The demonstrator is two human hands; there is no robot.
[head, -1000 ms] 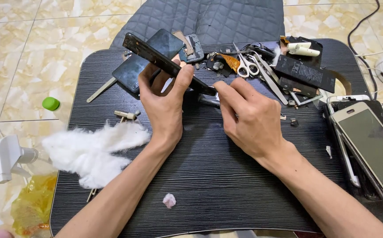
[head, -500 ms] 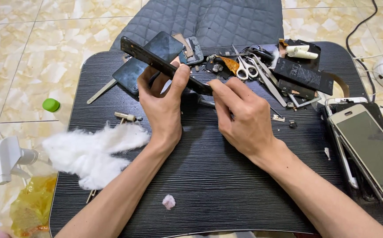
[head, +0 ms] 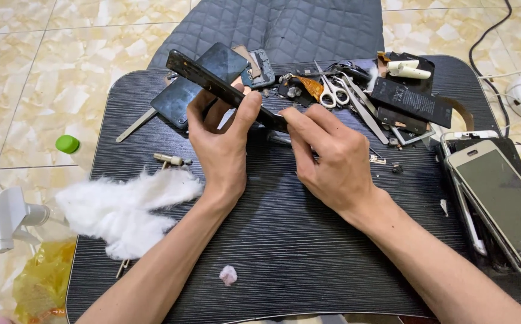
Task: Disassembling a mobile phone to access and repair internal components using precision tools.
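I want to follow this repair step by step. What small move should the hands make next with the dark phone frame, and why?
Probably slide the right hand fingertips further along the frame edge. The left hand holds the frame tilted above the table, and the right fingers pinch only its near end, so the rest of the edge looks unworked.

Over the middle of the dark wood-grain table (head: 284, 252), the left hand (head: 221, 141) and right hand (head: 329, 159) grip a dark phone frame (head: 212, 84), tilted on edge. A wad of white cotton (head: 122, 207) lies at the table's left edge. Scissors (head: 331, 93) and a black battery (head: 412, 101) sit along the far edge, a white-framed smartphone (head: 503, 201) at the right edge.
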